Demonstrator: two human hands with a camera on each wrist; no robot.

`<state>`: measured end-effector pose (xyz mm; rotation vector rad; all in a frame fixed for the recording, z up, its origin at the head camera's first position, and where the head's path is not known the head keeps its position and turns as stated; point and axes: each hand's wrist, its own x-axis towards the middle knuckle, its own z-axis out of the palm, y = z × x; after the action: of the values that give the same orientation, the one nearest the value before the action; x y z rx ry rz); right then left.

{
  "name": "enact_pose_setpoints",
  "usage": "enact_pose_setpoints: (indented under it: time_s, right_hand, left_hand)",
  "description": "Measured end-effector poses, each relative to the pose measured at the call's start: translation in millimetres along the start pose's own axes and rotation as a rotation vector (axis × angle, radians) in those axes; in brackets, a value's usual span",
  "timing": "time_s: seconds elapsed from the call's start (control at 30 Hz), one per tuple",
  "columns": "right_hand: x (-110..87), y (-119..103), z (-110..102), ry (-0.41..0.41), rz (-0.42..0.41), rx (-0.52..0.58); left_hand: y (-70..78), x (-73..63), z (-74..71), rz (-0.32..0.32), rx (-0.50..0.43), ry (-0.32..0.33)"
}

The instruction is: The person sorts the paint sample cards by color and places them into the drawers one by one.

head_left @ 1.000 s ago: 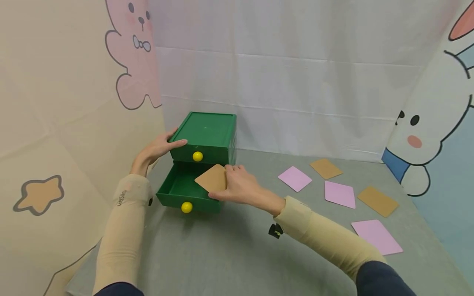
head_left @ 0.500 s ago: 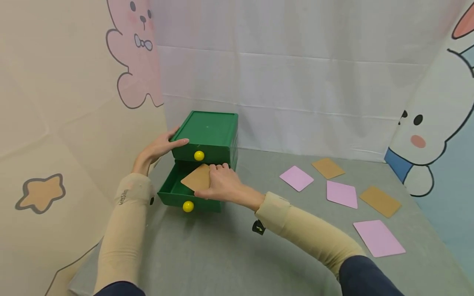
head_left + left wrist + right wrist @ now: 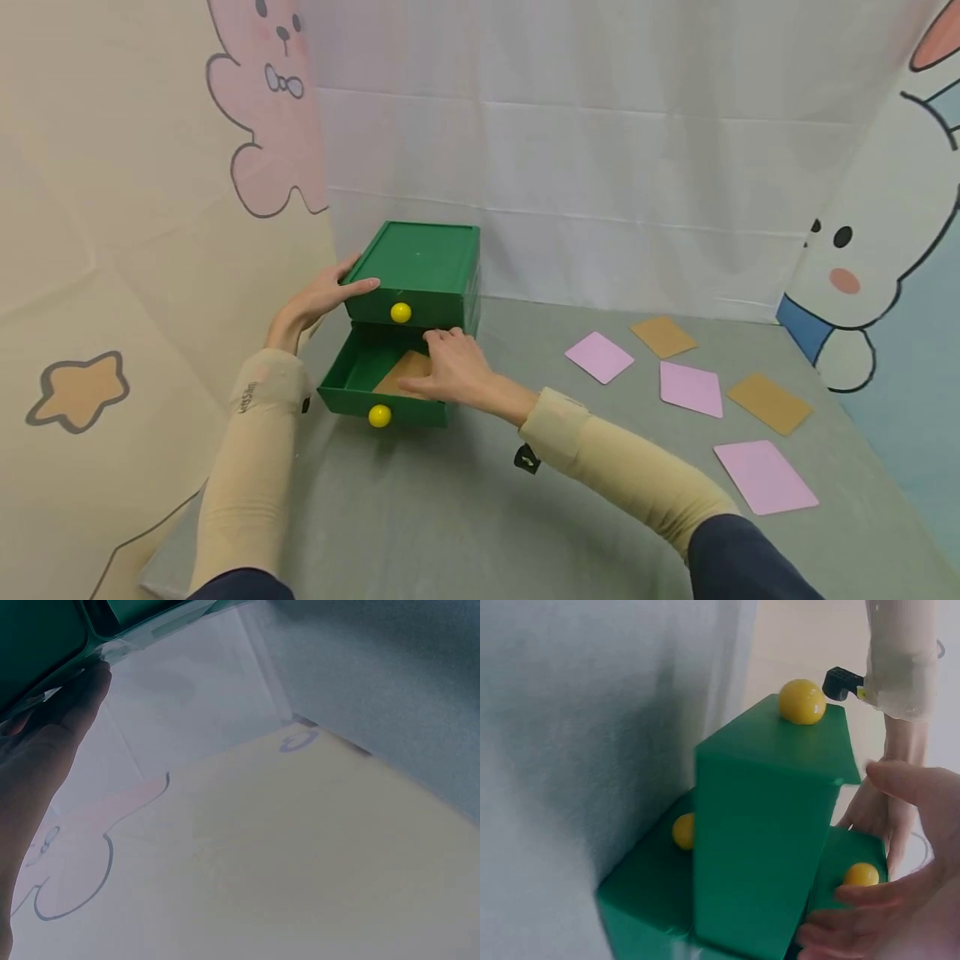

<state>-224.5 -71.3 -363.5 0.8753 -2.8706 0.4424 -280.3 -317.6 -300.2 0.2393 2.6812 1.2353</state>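
A green drawer cabinet with round yellow knobs stands at the table's back left. The drawer below its top one is pulled out. My left hand rests on the cabinet's upper left corner, thumb over the top front edge and fingers along the side. Inside the pulled-out drawer lies a tan card, partly hidden by my right hand. That hand hovers over the drawer's right side. In the right wrist view, its thumb and fingers are spread apart, nothing between them.
To the right on the grey table lie several loose cards, among them a pink card and a tan card. White cloth hangs behind, and printed cloth panels flank both sides.
My right hand has moved left over the drawer and let go of the tan card, which has dropped into it. The left hand keeps its place on the cabinet.
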Motion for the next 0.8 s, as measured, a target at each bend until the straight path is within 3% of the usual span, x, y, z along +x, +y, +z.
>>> enact_pose_setpoints:
  time_s: [0.2, 0.3, 0.4, 0.6, 0.8]
  right_hand:
    - [-14.9, 56, 13, 0.316, -0.094, 0.143]
    - [-20.6, 98, 22, 0.387, -0.076, 0.169]
    - [-29.3, 141, 26, 0.403, -0.001, 0.147]
    - [-47.6, 211, 29, 0.366, 0.16, 0.101]
    - [-73.6, 273, 16, 0.298, 0.328, 0.135]
  left_hand:
    - [-1.9, 0.5, -0.8, 0.021, -0.011, -0.009]
    - [-4.3, 1.8, -1.7, 0.019, -0.013, -0.007]
    - [-8.5, 6.7, -2.1, 0.016, -0.012, -0.009]
    - [-31.2, 24.0, -3.8, 0.013, -0.014, 0.006]
    - [-37.7, 28.1, -2.7, 0.008, -0.003, 0.021]
